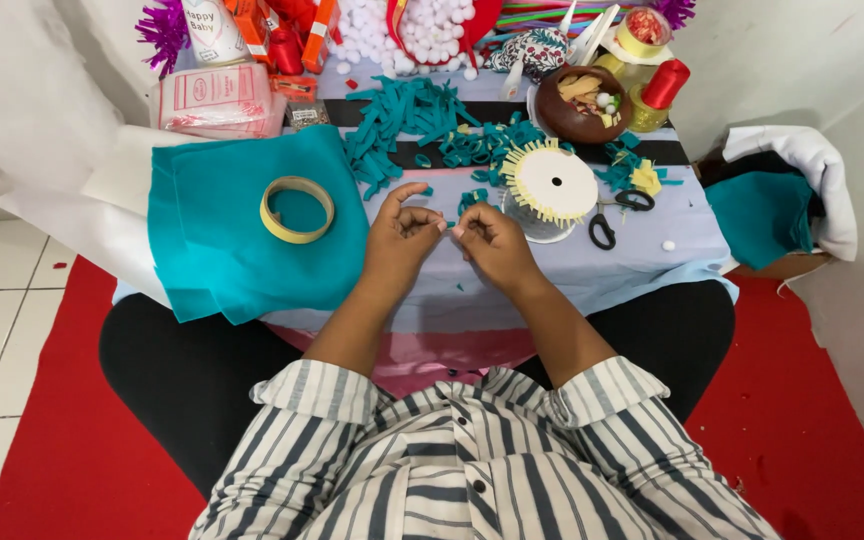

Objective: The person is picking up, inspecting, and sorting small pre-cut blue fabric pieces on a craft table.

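Observation:
My left hand [402, 238] and my right hand [492, 240] meet fingertip to fingertip over the low table [642, 262], pinching a tiny teal felt piece [449, 224] between them. Just beyond my right hand stands a white round disc [555, 183] with short yellowish tape strips stuck around its rim. To the left a roll of yellow tape [297, 209] lies on a folded teal felt sheet [242, 235]. A heap of cut teal felt strips [402, 120] lies further back.
Black-handled scissors [614, 213] lie right of the disc. A brown bowl [582, 103] of small items, a red-capped bottle [658, 92], white pompoms [422, 25] and packets crowd the far edge. More teal felt [760, 215] sits in a box at right. Red mat on the floor.

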